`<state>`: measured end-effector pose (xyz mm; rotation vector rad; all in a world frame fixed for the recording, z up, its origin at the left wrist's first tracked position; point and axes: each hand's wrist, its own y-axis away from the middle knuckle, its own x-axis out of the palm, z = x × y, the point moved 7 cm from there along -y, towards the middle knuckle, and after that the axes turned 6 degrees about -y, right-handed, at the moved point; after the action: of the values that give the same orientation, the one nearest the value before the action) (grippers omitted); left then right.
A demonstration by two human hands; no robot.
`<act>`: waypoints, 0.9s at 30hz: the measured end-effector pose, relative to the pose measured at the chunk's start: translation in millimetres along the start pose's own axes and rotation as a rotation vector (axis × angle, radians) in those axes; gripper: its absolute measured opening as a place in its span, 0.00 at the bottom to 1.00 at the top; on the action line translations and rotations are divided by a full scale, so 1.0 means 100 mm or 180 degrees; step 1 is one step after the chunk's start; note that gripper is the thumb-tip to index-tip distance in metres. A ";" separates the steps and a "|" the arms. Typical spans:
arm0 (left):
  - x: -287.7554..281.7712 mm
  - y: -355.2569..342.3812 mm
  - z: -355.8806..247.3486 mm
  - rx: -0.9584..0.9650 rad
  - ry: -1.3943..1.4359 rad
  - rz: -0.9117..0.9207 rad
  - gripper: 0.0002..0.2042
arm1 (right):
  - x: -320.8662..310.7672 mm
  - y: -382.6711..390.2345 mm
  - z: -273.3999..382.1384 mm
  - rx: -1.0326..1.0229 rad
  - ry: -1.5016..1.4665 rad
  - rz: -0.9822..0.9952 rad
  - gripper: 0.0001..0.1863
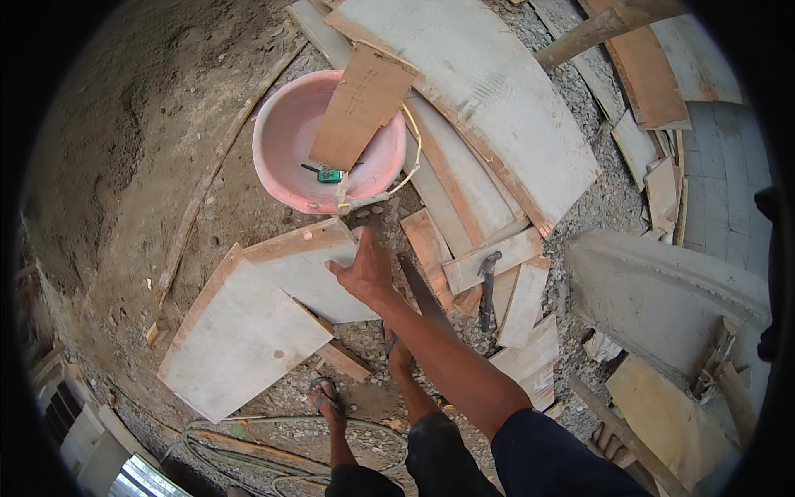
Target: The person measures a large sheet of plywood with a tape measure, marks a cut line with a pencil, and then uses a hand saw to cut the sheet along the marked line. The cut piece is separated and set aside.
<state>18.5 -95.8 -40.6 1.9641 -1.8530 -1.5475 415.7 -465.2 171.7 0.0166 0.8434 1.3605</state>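
My right hand reaches in from the lower right, its thumb over the face of a grey-faced plywood board and its other fingers curled at the board's right edge. That board meets or overlaps a larger grey plywood piece on its left; a thin yellow strip lies where they join. Beside my forearm lies a handsaw, its lower part hidden by the arm. A claw hammer rests across a wood offcut farther right. My left hand is out of view.
A pink tub holds a brown plywood piece and a small green-and-black object. Large curved boards lie beyond. A hose coils near my sandalled feet. A concrete-crusted metal piece stands at right.
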 end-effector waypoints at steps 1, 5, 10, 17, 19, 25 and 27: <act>-0.01 0.00 0.01 -0.0023 0.0020 0.0011 0.25 | 0.02 0.17 -0.02 0.0097 -0.0284 0.0240 0.39; 0.00 0.07 -0.01 0.0031 0.0716 0.0055 0.27 | 0.06 0.99 -0.26 0.0142 0.0044 0.0739 0.24; 0.05 0.21 -0.09 -0.0549 0.1750 0.0196 0.31 | -0.75 1.83 -0.41 -0.0458 -0.0774 0.0196 0.17; -0.07 0.30 -0.47 0.0348 -0.0580 0.0320 0.30 | -2.90 2.70 -0.82 0.0945 -0.1342 -0.0704 0.21; -0.07 0.35 -0.61 0.0488 -0.0916 0.0452 0.30 | -3.31 2.85 -0.96 0.1354 -0.0938 -0.1155 0.23; -0.20 0.34 -1.34 0.0336 -0.1079 0.0714 0.26 | -3.49 3.00 -0.88 0.1379 -0.1312 -0.1426 0.27; -0.26 0.39 -1.67 0.0288 -0.1041 0.0842 0.24 | -3.41 3.03 -0.81 0.1474 -0.1072 -0.1616 0.21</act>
<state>102.6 -182.7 83.7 1.4828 -2.2299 -1.8102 126.2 -715.5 433.1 0.3588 0.7897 0.6441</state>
